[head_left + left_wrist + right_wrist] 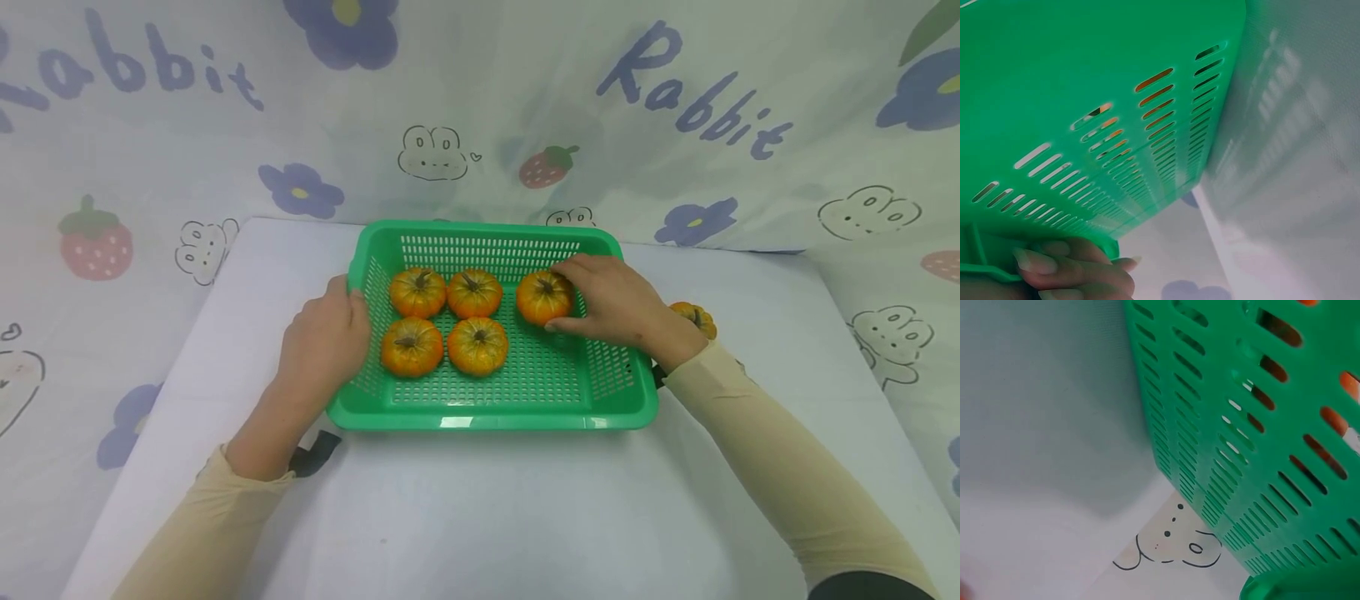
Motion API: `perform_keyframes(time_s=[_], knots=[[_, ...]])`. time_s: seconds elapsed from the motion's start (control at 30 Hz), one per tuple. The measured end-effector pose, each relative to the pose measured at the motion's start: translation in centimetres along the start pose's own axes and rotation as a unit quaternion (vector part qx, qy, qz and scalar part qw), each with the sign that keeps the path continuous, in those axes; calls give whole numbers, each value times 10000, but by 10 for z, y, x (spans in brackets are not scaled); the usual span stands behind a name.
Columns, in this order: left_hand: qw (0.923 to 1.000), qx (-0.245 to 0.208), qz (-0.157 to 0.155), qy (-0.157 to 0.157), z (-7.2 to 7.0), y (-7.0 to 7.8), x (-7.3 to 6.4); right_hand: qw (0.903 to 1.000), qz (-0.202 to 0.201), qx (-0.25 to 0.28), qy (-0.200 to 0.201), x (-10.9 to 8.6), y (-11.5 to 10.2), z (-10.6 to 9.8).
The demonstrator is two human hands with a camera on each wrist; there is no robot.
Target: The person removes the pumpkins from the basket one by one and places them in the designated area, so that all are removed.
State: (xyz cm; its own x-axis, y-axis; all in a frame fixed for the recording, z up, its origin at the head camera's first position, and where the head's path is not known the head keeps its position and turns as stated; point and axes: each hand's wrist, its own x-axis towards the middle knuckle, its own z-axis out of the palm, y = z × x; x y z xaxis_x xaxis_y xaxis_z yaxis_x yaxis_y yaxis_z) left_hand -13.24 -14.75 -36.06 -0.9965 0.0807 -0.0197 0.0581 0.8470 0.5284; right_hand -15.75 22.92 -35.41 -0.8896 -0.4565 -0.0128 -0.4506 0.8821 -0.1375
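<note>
A green plastic basket (495, 421) with slotted walls stands on the white table. My left hand (327, 337) grips its left rim, and in the left wrist view the fingers (1079, 272) curl under that rim. Inside the basket, my right hand (611, 300) holds a small orange pumpkin (544, 297) between thumb and fingers, right of the middle. Several similar pumpkins (477, 346) sit in two rows in the left half. In the right wrist view the basket's outer wall (1210, 425) fills much of the picture, and the right hand is hidden.
Another pumpkin (694, 319) lies on the table outside the basket's right side, partly covered by the right wrist. Behind the table (480, 508) hangs a white cloth (495, 100) printed with rabbits, strawberries and flowers.
</note>
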Motion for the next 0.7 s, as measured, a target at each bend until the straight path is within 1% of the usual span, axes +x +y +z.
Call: perform_keyframes(time_s=[0.23,0.47,0.7], knots=[[10000,-37,2,-16,0,-1,0,9993,165,325,-14,-3,-2,-2],[9997,200,-35,102,0,-1,1,9979,260,585,-2,-12,-4,-9],[9999,123,-100,67,1,0,2,9965,363,741,129,-24,-7,-17]])
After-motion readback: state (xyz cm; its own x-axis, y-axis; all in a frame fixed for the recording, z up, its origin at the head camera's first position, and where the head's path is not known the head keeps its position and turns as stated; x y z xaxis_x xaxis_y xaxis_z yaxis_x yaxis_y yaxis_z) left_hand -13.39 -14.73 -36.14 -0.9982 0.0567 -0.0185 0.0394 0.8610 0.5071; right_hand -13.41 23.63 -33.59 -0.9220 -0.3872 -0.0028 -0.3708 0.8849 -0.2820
